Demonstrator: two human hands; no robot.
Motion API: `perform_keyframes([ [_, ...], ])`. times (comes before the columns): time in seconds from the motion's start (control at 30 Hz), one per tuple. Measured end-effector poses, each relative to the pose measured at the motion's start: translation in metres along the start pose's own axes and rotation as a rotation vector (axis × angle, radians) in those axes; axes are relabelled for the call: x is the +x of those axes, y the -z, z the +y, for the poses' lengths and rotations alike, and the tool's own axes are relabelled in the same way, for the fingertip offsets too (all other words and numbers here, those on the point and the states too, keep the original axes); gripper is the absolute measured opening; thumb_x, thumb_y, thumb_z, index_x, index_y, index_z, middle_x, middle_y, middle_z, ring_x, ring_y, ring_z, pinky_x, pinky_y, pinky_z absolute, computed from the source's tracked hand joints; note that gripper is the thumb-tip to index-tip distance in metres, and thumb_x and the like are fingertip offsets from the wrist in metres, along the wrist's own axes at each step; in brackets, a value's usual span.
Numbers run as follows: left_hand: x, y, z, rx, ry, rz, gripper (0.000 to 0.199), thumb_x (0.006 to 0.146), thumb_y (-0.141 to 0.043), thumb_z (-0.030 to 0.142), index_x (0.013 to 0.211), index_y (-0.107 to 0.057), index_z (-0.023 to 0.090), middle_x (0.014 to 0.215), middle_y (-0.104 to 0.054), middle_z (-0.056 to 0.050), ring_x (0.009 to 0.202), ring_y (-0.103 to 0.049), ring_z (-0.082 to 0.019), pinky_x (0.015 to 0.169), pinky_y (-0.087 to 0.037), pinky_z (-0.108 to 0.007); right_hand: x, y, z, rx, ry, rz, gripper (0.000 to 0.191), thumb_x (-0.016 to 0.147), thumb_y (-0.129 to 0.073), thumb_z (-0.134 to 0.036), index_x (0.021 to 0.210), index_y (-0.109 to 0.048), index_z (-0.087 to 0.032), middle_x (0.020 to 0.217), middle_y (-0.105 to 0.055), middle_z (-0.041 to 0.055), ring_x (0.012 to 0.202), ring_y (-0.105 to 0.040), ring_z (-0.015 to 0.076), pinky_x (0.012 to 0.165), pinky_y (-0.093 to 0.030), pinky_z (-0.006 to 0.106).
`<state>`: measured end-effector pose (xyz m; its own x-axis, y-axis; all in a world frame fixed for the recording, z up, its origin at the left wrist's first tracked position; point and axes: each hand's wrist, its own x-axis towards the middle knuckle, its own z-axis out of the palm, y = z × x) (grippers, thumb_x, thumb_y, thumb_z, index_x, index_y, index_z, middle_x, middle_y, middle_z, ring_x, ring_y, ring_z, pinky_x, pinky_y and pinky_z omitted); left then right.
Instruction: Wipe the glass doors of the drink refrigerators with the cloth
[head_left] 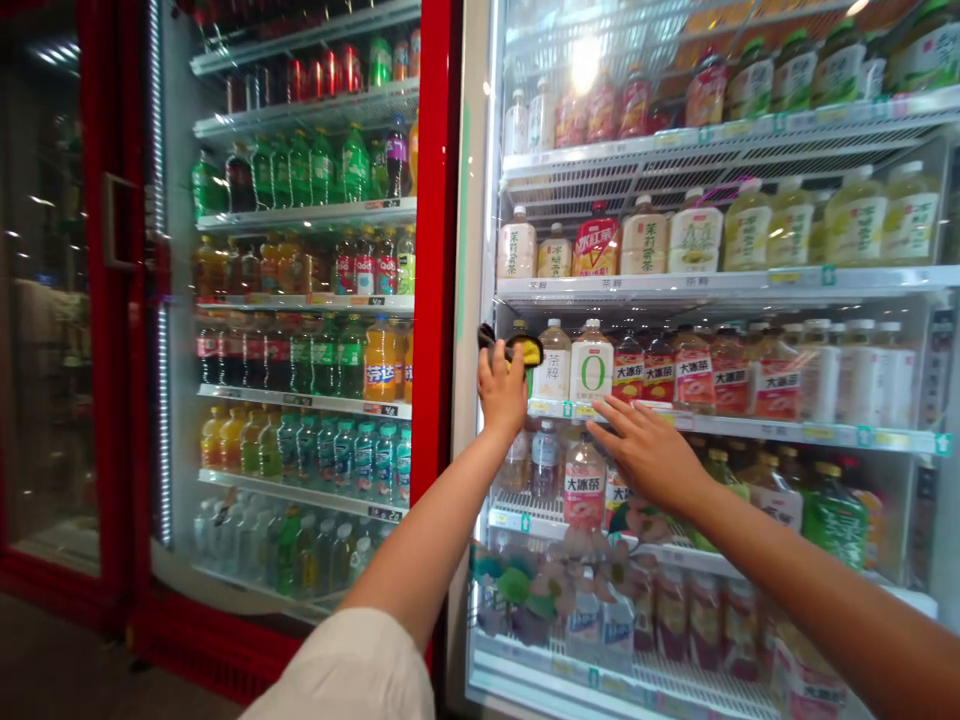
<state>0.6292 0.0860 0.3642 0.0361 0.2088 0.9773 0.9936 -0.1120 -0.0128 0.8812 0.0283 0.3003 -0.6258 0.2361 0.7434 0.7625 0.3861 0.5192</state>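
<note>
Head view: our left hand point(502, 392) closed on a tipped yellow-and-black container point(523, 350), our right hand point(645, 452) open.
Our left fingers point(496, 372) wrap the container's underside, in front of the bottles on the shelf, just beside a white bottle with a green "0" label point(591, 365). Its exact kind is partly hidden; it looks like light, smooth plastic, likely slippery, and best held around its body. Our right fingers point(611, 428) spread at the shelf's price rail point(720, 428); we cannot tell if they touch it. Pink-labelled iced tea bottles point(583, 492) stand below, and a red cooler door frame point(435, 250) runs to the left.
</note>
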Motion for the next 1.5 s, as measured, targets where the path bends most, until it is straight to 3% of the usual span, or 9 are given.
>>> perform_keyframes([
  [0.1, -0.028, 0.007, -0.018, -0.041, -0.209, -0.156, 0.056, 0.091, -0.056, 0.013, 0.145, -0.057, 0.029, 0.159, -0.046, -0.008, 0.151, -0.034, -0.034, 0.120, -0.039, -0.053, -0.013, 0.003, 0.010, 0.006, 0.019, -0.018, 0.044, 0.088, -0.058, -0.011, 0.131, -0.069, -0.019, 0.149, -0.059, 0.0139, 0.140, -0.053, 0.0305, 0.113, -0.042, 0.049],
  [0.33, 0.033, 0.005, 0.025, -0.055, 0.255, 0.044, 0.054, 0.097, -0.050, 0.021, 0.150, -0.050, 0.016, 0.158, -0.043, -0.019, 0.151, -0.031, -0.038, 0.123, -0.030, -0.059, -0.020, 0.004, 0.041, -0.040, -0.123, -0.061, 0.053, 0.090, -0.053, -0.007, 0.140, -0.063, -0.020, 0.153, -0.055, 0.0146, 0.141, -0.051, 0.0310, 0.110, -0.045, 0.048],
  [0.47, 0.022, -0.010, 0.065, -0.108, -0.126, -0.033, 0.053, 0.095, -0.054, 0.018, 0.147, -0.054, 0.028, 0.162, -0.043, -0.010, 0.151, -0.031, -0.037, 0.121, -0.035, -0.060, -0.023, -0.001, 0.044, -0.056, -0.162, -0.061, 0.055, 0.091, -0.052, -0.007, 0.143, -0.060, -0.020, 0.156, -0.052, 0.0136, 0.142, -0.051, 0.0314, 0.109, -0.045, 0.046],
  [0.6, -0.011, -0.013, 0.053, -0.142, -0.490, -0.137, 0.047, 0.096, -0.052, 0.016, 0.138, -0.063, 0.033, 0.155, -0.053, -0.005, 0.150, -0.035, -0.032, 0.120, -0.038, -0.055, -0.046, -0.003, 0.048, -0.057, -0.118, -0.044, 0.052, 0.090, -0.054, -0.008, 0.139, -0.064, -0.021, 0.154, -0.054, 0.0130, 0.140, -0.052, 0.0302, 0.112, -0.042, 0.046],
  [0.83, 0.034, -0.011, 0.115, -0.084, 0.090, 0.047, 0.056, 0.095, -0.055, 0.019, 0.150, -0.052, 0.024, 0.162, -0.041, -0.014, 0.149, -0.035, -0.039, 0.118, -0.037, -0.061, -0.059, 0.001, 0.082, -0.065, -0.266, -0.035, 0.052, 0.090, -0.054, -0.010, 0.140, -0.063, -0.019, 0.154, -0.053, 0.0156, 0.139, -0.052, 0.0320, 0.108, -0.046, 0.045],
  [1.07, -0.010, -0.023, 0.131, -0.150, -0.526, -0.178, 0.048, 0.096, -0.052, 0.016, 0.139, -0.063, 0.034, 0.157, -0.052, -0.002, 0.150, -0.036, -0.032, 0.121, -0.037, -0.052, -0.084, 0.000, 0.092, -0.016, -0.301, -0.070, 0.056, 0.088, -0.054, -0.008, 0.142, -0.061, -0.016, 0.156, -0.049, 0.0185, 0.142, -0.050, 0.0330, 0.109, -0.047, 0.047],
  [1.2, -0.006, -0.018, 0.117, -0.150, -0.325, -0.119, 0.049, 0.094, -0.055, 0.019, 0.140, -0.063, 0.033, 0.157, -0.051, -0.006, 0.148, -0.038, -0.034, 0.119, -0.039, -0.054, -0.105, 0.005, 0.101, -0.033, -0.304, -0.109, 0.053, 0.089, -0.051, -0.008, 0.141, -0.062, -0.017, 0.156, -0.050, 0.0171, 0.141, -0.050, 0.0329, 0.108, -0.048, 0.048],
  [1.33, 0.032, -0.019, 0.166, -0.143, 0.007, 0.004, 0.055, 0.093, -0.058, 0.021, 0.148, -0.055, 0.028, 0.161, -0.044, -0.011, 0.147, -0.036, -0.040, 0.117, -0.037, -0.060, -0.109, 0.012, 0.116, -0.055, -0.348, -0.080, 0.056, 0.087, -0.056, -0.010, 0.142, -0.060, -0.019, 0.155, -0.052, 0.0148, 0.140, -0.051, 0.0316, 0.108, -0.047, 0.046],
  [1.5, 0.017, -0.039, 0.209, -0.216, -0.326, -0.075, 0.049, 0.095, -0.054, 0.018, 0.141, -0.060, 0.033, 0.159, -0.048, -0.007, 0.150, -0.036, -0.034, 0.120, -0.035, -0.057, -0.121, 0.014, 0.119, -0.057, -0.358, -0.094, 0.056, 0.086, -0.055, -0.010, 0.142, -0.060, -0.019, 0.155, -0.053, 0.0145, 0.140, -0.051, 0.0316, 0.106, -0.048, 0.045],
])
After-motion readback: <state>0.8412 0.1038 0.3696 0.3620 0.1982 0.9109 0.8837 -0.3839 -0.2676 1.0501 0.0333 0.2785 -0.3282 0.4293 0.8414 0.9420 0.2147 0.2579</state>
